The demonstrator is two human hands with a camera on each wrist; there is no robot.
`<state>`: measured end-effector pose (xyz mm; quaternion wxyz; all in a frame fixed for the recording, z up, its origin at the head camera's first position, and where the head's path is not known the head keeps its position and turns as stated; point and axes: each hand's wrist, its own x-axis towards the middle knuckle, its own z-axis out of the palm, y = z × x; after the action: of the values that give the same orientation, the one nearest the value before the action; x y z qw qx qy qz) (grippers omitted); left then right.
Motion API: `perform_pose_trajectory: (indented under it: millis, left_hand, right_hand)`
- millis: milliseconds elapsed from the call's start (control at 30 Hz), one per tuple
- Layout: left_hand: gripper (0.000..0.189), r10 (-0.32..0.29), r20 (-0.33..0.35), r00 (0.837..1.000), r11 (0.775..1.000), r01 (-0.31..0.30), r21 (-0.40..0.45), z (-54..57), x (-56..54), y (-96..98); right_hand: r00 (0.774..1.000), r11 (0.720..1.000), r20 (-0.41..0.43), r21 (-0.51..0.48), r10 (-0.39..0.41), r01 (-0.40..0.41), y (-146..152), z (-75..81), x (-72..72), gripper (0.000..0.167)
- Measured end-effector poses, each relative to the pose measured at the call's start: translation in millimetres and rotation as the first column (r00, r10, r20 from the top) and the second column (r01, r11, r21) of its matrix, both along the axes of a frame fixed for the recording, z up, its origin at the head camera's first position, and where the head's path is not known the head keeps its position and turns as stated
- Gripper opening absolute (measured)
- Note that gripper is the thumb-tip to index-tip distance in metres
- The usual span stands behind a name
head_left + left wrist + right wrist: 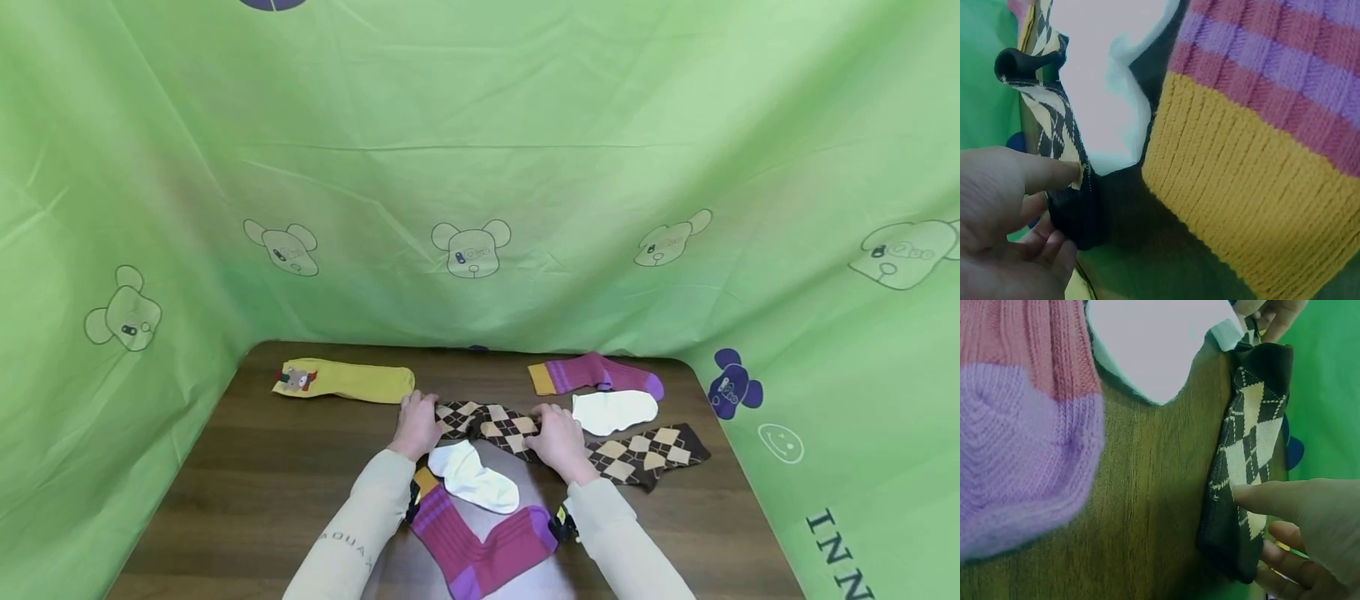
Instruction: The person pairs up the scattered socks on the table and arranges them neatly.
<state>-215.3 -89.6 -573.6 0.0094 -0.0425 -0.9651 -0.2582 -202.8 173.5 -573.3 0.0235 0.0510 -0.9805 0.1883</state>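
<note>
A brown, black and cream argyle sock stretches between my two hands at the middle of the table. My left hand pinches its left end, thumb on top and fingers beneath, near a dark band in the left wrist view. My right hand pinches the other end, its thumb lying on the pattern near the dark tip in the right wrist view. Just in front of this sock lies a crumpled white sock. Closer to me rests a bent magenta sock with purple heel and toe and a mustard cuff.
A yellow sock with an animal face lies at the back left. Toward the back right are another magenta sock, a white sock and a second argyle sock. Green printed cloth walls the brown wooden table.
</note>
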Motion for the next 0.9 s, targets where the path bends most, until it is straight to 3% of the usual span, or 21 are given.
perform_pose_trajectory:
  millis: [200, 667, 900]
  left_hand:
    - [0.024, 0.046, -0.018, 0.999, 0.999, -0.046, 0.002, -1.6, 3.5, 0.3]
    - [0.026, 0.066, 0.004, 0.998, 0.998, -0.066, -0.024, -0.6, 6.3, 1.7]
    - [0.036, 0.090, 0.027, 0.996, 0.995, -0.089, -0.042, -1.5, 5.6, 2.6]
  right_hand:
    - [1.000, 1.000, 0.002, 0.013, 0.004, -0.004, 0.0, 0.6, -1.1, 0.052]
    - [0.997, 0.999, 0.071, -0.018, -0.027, 0.028, 1.3, 3.8, 0.3, 0.043]
    - [0.996, 0.998, 0.082, -0.046, -0.033, 0.037, 2.7, 0.5, 0.0, 0.043]
